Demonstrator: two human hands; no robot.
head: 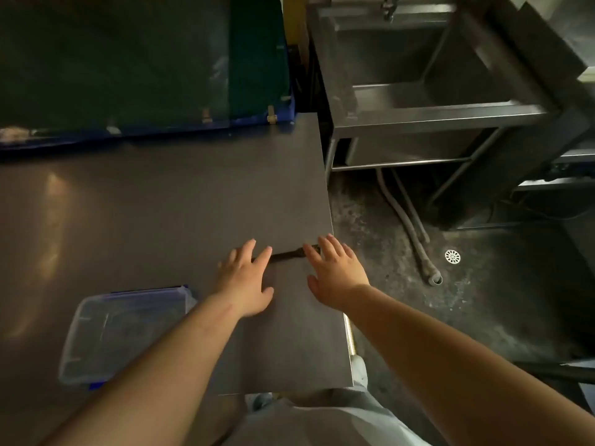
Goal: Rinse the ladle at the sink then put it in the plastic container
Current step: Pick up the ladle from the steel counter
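A dark ladle [287, 254] lies flat on the steel table [161, 204], near its right edge; only the thin handle shows, both ends hidden by my hands. My left hand [248, 280] hovers over its left end, fingers spread, holding nothing. My right hand [336, 273] reaches over its right end, fingers apart, also holding nothing. A clear plastic container [125, 333] with blue trim sits on the table to the left of my left forearm. The steel sink [428, 91] stands at the far right, past the table, with a tap [388, 8] above it.
A green and blue bin [145, 75] stands behind the table. Between table and sink is a gap down to the wet floor [483, 300], with hoses [415, 239] and a floor drain [452, 256]. Dark equipment [560, 175] stands right of the sink.
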